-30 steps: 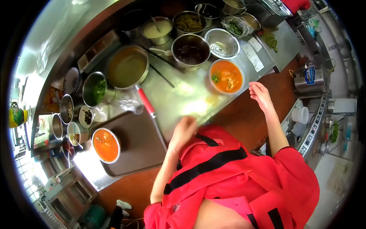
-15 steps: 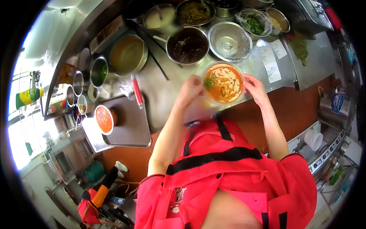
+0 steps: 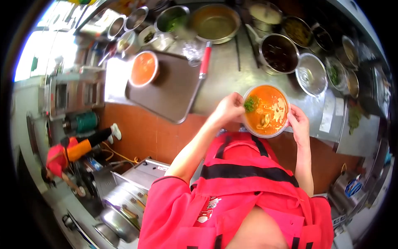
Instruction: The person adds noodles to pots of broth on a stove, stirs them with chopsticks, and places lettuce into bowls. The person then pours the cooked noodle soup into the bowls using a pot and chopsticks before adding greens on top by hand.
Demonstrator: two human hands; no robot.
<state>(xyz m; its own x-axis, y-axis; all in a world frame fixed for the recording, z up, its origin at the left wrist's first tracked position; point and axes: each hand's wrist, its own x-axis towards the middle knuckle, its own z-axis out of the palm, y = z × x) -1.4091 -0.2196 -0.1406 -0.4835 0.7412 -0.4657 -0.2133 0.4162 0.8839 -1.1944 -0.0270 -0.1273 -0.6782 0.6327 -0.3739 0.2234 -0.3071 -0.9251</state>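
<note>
A round clear-rimmed bowl of orange-red soup [image 3: 265, 118] is held between my two hands, in front of my red uniform. Green herbs [image 3: 251, 103] float at its left side, and pale cream streaks lie on the right. My left hand [image 3: 231, 108] is closed at the left rim, with its fingertips pinching the edge. On the opposite rim my right hand [image 3: 299, 120] grips with the thumb on the near side; its other fingers are partly hidden. To the left, a second bowl of orange-red soup [image 3: 144, 68] stands on a brown tray [image 3: 172, 97].
A red-handled utensil [image 3: 205, 60] lies by the tray's right edge. Along the back stand a large pan [image 3: 215, 23], a pot of dark sauce [image 3: 280, 52] and a clear-lined metal bowl [image 3: 311, 74]. Paper slips [image 3: 327, 114] lie at right. Another person [image 3: 68, 153] is at lower left.
My view and body have turned left, bringing the tray closer to the middle. The soup has shifted in the bowl, and both hands still hold its rim.
</note>
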